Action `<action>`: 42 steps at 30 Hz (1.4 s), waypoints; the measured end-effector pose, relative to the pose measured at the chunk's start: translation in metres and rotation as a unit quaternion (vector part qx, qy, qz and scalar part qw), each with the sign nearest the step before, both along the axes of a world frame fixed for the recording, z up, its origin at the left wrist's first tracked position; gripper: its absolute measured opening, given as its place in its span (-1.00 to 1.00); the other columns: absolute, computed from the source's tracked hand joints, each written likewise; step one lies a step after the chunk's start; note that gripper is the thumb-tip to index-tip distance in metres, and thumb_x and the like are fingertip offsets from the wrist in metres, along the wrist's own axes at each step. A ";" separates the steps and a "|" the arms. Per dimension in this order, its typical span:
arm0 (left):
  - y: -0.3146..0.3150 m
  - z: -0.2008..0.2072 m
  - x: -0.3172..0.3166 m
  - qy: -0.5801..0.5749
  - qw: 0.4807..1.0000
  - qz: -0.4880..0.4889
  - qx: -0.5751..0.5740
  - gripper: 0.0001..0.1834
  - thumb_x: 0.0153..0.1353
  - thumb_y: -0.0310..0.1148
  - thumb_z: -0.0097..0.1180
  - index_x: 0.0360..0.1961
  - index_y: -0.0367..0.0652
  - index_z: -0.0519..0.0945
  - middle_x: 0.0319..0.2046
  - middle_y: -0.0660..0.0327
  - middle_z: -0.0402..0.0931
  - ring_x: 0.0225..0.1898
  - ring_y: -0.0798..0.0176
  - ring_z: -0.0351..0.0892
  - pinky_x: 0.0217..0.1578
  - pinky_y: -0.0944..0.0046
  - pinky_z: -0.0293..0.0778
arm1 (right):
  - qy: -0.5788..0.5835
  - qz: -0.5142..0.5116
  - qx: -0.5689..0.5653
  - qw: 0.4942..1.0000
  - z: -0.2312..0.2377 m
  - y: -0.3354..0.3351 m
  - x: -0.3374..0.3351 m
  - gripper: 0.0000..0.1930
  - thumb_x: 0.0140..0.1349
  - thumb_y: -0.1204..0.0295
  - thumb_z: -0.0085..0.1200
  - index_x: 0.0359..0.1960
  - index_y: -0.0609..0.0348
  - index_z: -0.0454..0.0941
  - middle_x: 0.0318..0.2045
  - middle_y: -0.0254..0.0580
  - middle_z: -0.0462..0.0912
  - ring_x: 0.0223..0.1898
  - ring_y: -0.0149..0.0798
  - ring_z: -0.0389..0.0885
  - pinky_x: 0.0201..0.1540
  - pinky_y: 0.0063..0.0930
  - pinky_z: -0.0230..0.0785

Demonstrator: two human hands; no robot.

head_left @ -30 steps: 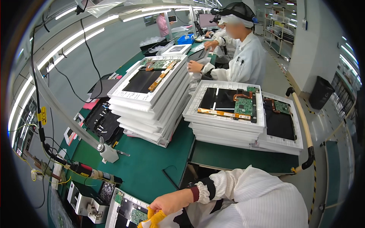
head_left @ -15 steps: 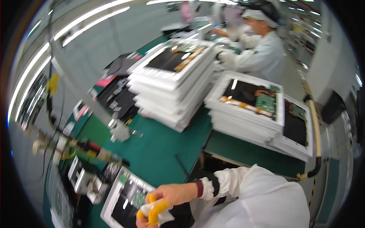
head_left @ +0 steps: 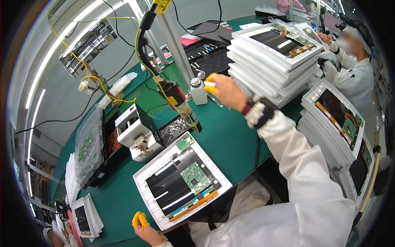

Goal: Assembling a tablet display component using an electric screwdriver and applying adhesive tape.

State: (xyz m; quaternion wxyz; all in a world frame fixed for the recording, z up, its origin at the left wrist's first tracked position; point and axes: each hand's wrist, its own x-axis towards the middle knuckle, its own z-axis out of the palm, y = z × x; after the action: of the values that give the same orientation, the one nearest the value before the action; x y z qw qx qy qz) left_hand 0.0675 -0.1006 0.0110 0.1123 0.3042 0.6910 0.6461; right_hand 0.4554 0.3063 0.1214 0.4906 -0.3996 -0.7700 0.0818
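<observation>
My right hand (head_left: 230,94), with yellow finger cots on its fingertips, pinches a small white wipe (head_left: 210,84). It is just right of a white dispenser bottle (head_left: 199,94) with a metal top; tweezers (head_left: 214,100) lie beside the bottle. Below it on the green bench is a white-framed display panel (head_left: 144,175), its back facing up. A green circuit board (head_left: 196,178) and an orange flex strip (head_left: 193,206) sit on the panel. My left hand (head_left: 147,231), also in yellow finger cots, is closed near the panel's lower left corner, with nothing visible in it.
An electric screwdriver (head_left: 175,96) hangs above the panel. Behind the panel stand a screw feeder (head_left: 138,131) and a clear plastic tray (head_left: 88,144). Stacked white frames (head_left: 263,68) rise at the back right, with another stack (head_left: 325,136) nearer. A co-worker (head_left: 356,70) sits beyond.
My hands have come apart. The right has reached forward to the bottle with the wipe; the left is beside the panel. The view has swung left, bringing the whole panel into sight.
</observation>
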 end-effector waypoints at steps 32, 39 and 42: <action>-0.003 0.025 0.043 0.174 0.982 -0.018 -0.070 -0.62 0.29 -0.46 0.32 0.09 -0.33 0.57 0.08 0.14 0.57 0.11 0.24 0.53 0.23 0.20 0.35 | -0.152 -0.025 -0.058 0.986 0.024 0.011 0.021 -0.70 0.43 0.38 0.00 0.11 0.12 0.63 -0.17 -0.02 0.70 -0.16 -0.11 0.65 -0.05 -0.36 0.45; 0.047 0.072 0.129 0.418 0.848 -0.282 -0.163 -0.39 -0.10 -0.34 0.55 0.05 -0.12 0.64 0.07 0.14 0.57 0.24 -0.09 0.41 0.33 -0.13 0.20 | -0.017 0.187 -0.307 0.933 -0.001 -0.157 0.044 -0.71 0.40 0.46 0.11 0.11 0.30 0.60 -0.23 -0.37 0.60 -0.20 -0.49 0.55 -0.07 -0.65 0.36; 0.053 0.068 0.128 0.443 0.822 -0.298 -0.197 -0.38 -0.16 -0.34 0.56 0.04 -0.07 0.68 0.06 0.18 0.57 0.27 -0.04 0.40 0.38 -0.23 0.07 | -0.043 0.272 -0.329 0.903 -0.020 -0.185 0.035 -0.75 0.34 0.54 0.17 0.03 0.28 0.64 -0.26 -0.32 0.54 -0.30 -0.43 0.49 -0.23 -0.59 0.32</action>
State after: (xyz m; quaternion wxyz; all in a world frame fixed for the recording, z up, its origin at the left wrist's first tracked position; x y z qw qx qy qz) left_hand 0.1952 -0.0473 0.0793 0.0389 0.7198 0.6549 0.2269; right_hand 0.4903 0.1217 0.1010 0.2564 -0.3167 -0.7983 0.4434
